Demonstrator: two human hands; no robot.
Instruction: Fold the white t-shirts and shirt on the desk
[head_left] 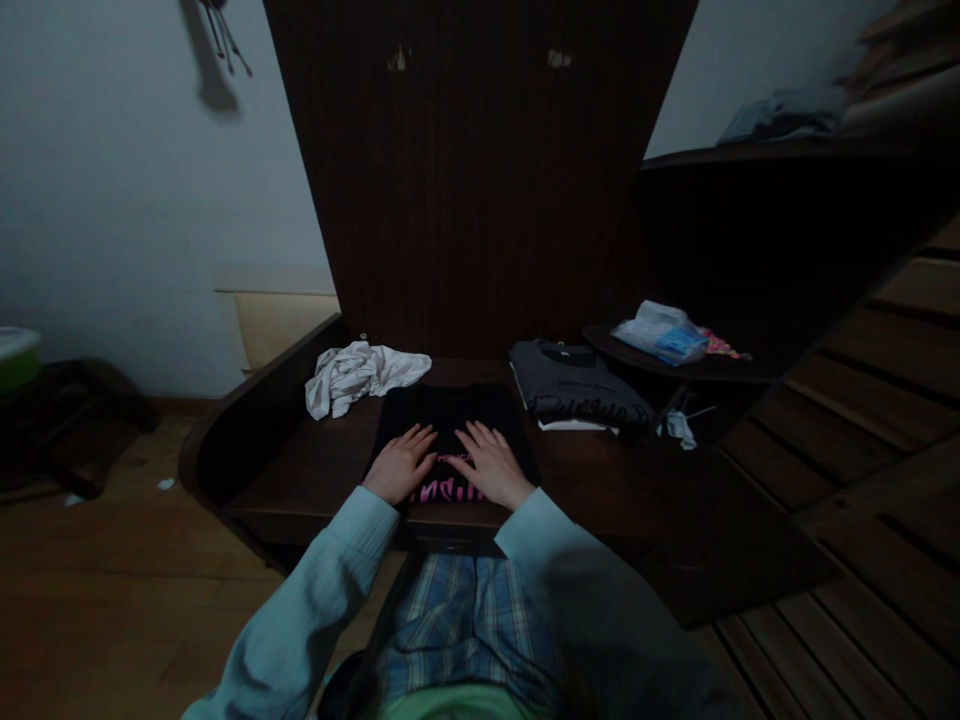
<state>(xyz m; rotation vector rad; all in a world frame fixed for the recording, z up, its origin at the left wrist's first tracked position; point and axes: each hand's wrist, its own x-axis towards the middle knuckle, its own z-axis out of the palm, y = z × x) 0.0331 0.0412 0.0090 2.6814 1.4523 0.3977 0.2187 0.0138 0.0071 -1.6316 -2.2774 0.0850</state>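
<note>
A folded black T-shirt point(450, 415) with pink lettering lies on the dark wooden table point(300, 470) in front of me. My left hand point(401, 465) rests flat on its left part, fingers stretched out. Beside it, my right hand point(491, 462) also lies flat on the shirt, fingers spread. Neither hand grips anything. The pink print shows between and below the two hands.
A crumpled white cloth point(360, 375) lies at the table's back left. A stack of folded dark grey shirts point(574, 395) sits at the back right. A plastic bag point(660, 332) rests on a dark shelf to the right. A dark wardrobe point(472, 170) stands behind.
</note>
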